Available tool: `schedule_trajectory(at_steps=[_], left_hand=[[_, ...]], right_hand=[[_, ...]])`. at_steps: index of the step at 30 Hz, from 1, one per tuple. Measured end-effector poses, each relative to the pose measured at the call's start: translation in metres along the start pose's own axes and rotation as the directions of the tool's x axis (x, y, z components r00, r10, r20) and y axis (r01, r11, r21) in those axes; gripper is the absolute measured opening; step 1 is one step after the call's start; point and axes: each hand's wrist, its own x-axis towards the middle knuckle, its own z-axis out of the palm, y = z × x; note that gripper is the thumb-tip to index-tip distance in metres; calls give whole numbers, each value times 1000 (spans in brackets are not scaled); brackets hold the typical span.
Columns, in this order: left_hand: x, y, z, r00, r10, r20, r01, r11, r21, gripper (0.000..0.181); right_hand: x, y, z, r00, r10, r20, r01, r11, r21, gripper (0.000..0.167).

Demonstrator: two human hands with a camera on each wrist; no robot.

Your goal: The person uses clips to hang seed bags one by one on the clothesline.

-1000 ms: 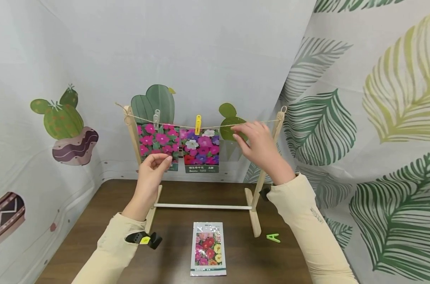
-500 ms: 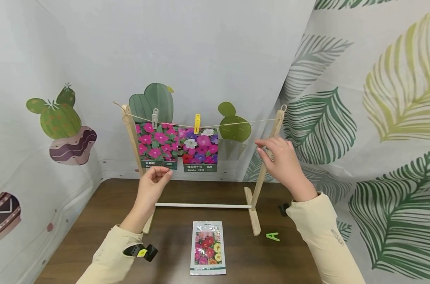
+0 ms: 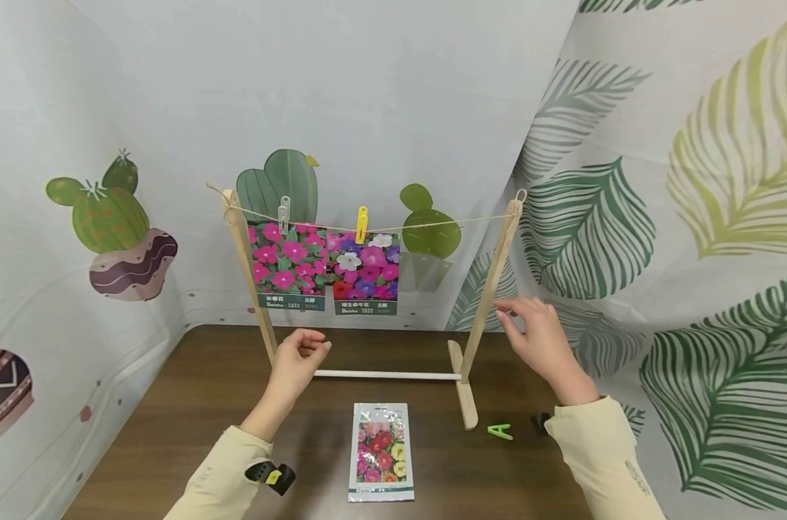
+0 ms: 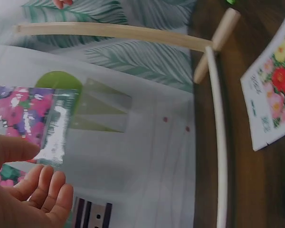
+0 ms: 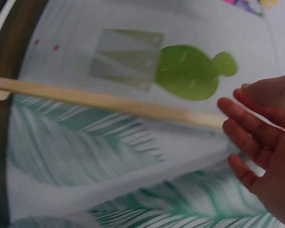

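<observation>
Two flower seed packets hang from a twine line: a pink-flowered packet [image 3: 287, 263] under a grey clothespin [image 3: 284, 215], and a mixed purple-and-pink packet [image 3: 366, 274] under a yellow clothespin [image 3: 362, 225]. A third seed packet [image 3: 381, 452], with red and yellow flowers, lies face up on the table. To its right is a green clothespin [image 3: 500, 432]. My left hand [image 3: 295, 365] is in the air below the pink packet, fingers loosely bent, holding nothing. Beside the right post, my right hand [image 3: 541, 339] hovers above the green clothespin with relaxed fingers and nothing in them.
The line is tied between two wooden posts, the right post [image 3: 491, 292] and the left post [image 3: 250, 274]. A white rod [image 3: 386, 375] joins them low down. Behind the brown table [image 3: 185, 404] hangs a printed cloth [image 3: 380, 108] with cacti and leaves.
My right hand has come away from the line, moving right and down past the post. The left hand has dropped lower, away from the pink packet. The packets hang as before.
</observation>
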Motion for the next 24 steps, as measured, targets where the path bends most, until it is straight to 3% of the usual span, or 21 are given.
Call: schedule_trajectory(at_steps=[5, 10, 18, 24], left_hand=[[-3, -15, 13, 998, 67, 10, -68, 994, 85, 14], [-10, -28, 21, 997, 71, 43, -77, 981, 176, 15], [-17, -43, 32, 994, -12, 112, -16, 969, 247, 22], [-21, -54, 39, 980, -89, 177, 28, 945, 325, 29]], right_hand=[[-23, 22, 12, 999, 23, -28, -21, 999, 46, 17], [-52, 45, 27, 996, 89, -29, -87, 994, 66, 16], [-97, 82, 53, 981, 196, 14, -196, 979, 49, 17], [-120, 96, 69, 963, 259, 79, -265, 962, 70, 17]])
